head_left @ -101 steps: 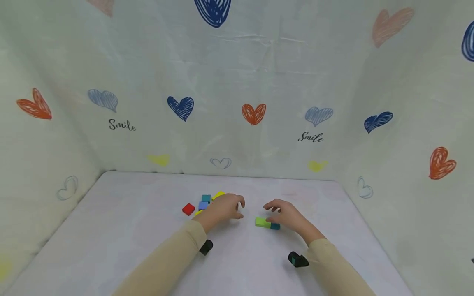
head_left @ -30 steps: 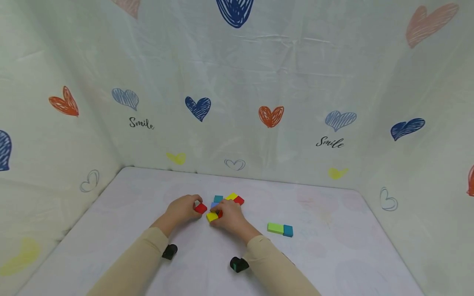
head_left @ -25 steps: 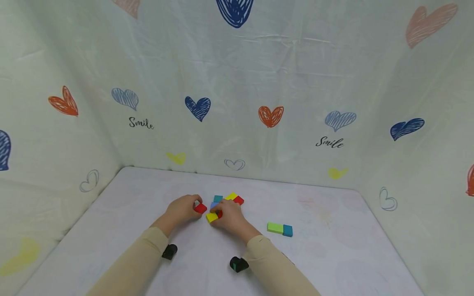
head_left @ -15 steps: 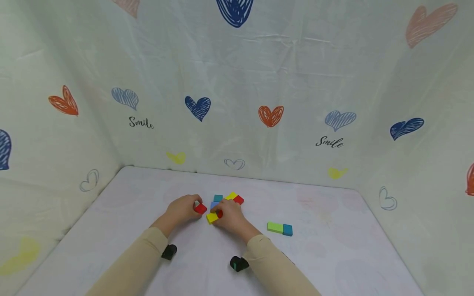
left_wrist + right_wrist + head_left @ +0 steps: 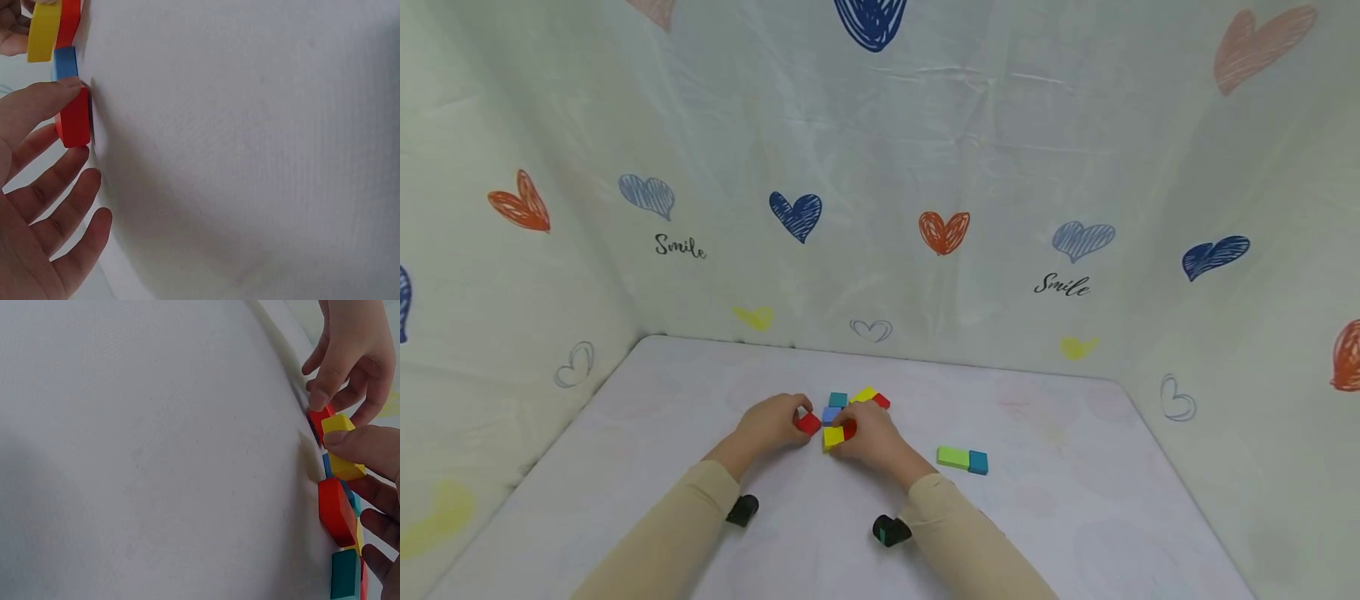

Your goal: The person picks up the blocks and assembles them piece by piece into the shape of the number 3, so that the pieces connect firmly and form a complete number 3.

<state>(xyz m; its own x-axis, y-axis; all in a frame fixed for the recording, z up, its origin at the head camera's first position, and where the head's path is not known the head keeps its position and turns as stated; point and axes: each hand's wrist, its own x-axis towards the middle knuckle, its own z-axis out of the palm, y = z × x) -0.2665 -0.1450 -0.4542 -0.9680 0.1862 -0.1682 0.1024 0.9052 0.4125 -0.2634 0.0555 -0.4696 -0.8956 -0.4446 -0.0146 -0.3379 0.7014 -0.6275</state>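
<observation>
In the head view my left hand [image 5: 769,425] pinches a red block [image 5: 808,424] on the table. The left wrist view shows its thumb on top of that block and the other fingers spread below. My right hand [image 5: 874,435] holds a yellow block [image 5: 342,444] between thumb and fingers, close to the right of the red one. Against the yellow block, partly covered by the right hand, is a second red block [image 5: 849,429]. Just behind them lie a blue block [image 5: 831,415] and a teal block [image 5: 838,400].
Further back lie another yellow block [image 5: 863,394] and a red block [image 5: 882,402], side by side. To the right, a light green block [image 5: 953,457] touches a teal-blue block [image 5: 978,462]. Heart-printed cloth [image 5: 880,167] surrounds the white table [image 5: 1060,500].
Both hands have moved left: the left took hold of the red block, the right left the green block's side and grips the yellow one. Lately the yellow block has turned slightly.
</observation>
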